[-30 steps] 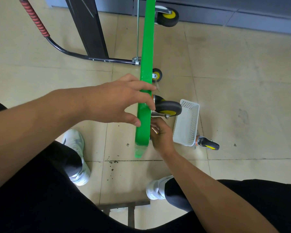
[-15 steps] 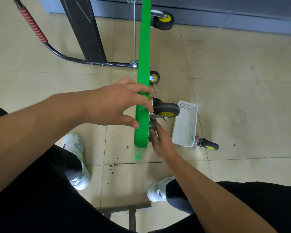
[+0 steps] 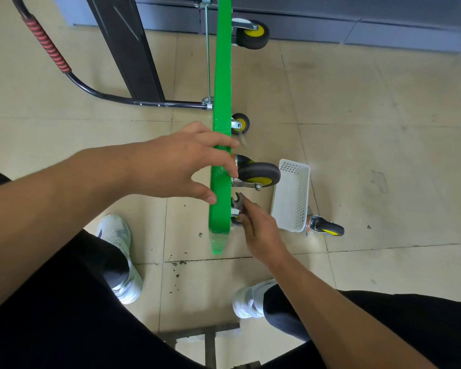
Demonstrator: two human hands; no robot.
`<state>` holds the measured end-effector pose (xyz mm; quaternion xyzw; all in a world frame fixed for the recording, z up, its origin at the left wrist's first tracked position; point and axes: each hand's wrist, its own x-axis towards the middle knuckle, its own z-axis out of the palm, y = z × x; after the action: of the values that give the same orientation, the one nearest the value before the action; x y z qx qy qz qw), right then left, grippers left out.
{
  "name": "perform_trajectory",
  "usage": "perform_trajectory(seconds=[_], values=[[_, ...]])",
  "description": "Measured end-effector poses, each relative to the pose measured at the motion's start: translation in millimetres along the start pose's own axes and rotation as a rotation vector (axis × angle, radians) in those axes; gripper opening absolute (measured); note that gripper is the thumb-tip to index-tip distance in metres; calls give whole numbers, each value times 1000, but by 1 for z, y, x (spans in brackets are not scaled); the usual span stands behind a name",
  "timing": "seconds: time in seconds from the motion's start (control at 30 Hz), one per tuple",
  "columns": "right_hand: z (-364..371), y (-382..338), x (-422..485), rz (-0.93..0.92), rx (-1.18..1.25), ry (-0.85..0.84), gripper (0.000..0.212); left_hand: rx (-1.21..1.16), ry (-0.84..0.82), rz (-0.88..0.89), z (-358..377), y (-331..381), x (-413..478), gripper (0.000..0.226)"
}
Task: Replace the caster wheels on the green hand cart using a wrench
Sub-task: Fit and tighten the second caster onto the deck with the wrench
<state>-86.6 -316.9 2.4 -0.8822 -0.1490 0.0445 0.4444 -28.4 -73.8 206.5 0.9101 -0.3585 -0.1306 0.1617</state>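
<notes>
The green hand cart [image 3: 222,75] stands on its edge on the tiled floor, its deck seen as a narrow green strip. My left hand [image 3: 181,166] grips the deck's near end, fingers over its top edge and thumb below. A black and yellow caster wheel [image 3: 258,174] sticks out to the right of the deck beside that hand. Just below it, my right hand [image 3: 261,230] holds a small metal wrench [image 3: 238,202] with its open jaw pointing up next to the deck's underside. Two more casters [image 3: 252,34] [image 3: 240,123] sit farther along the deck.
A white perforated basket [image 3: 290,198] lies on the floor right of the deck, with a loose caster [image 3: 325,228] beside it. The cart's black handle with a red grip [image 3: 48,46] curves off left. My white shoes [image 3: 120,257] [image 3: 250,302] flank the deck's near end.
My right hand has drawn down and away from the caster's mount, and the wrench's open jaw now shows above its fingers. My left hand keeps its grip on the deck.
</notes>
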Motion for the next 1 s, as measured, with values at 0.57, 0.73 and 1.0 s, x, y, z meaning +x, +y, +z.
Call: perform_trajectory(seconds=[0.57,0.73,1.0], values=[[11,-1,27,-80,122,67,41,2,-19,-16,0,-2,0,52],[12,-2,30,-85,108,92,40,7,3,0,1,-3,1,51],[7,0,36,-50,196,128,28,10,2,-8,1,-2,0,52]])
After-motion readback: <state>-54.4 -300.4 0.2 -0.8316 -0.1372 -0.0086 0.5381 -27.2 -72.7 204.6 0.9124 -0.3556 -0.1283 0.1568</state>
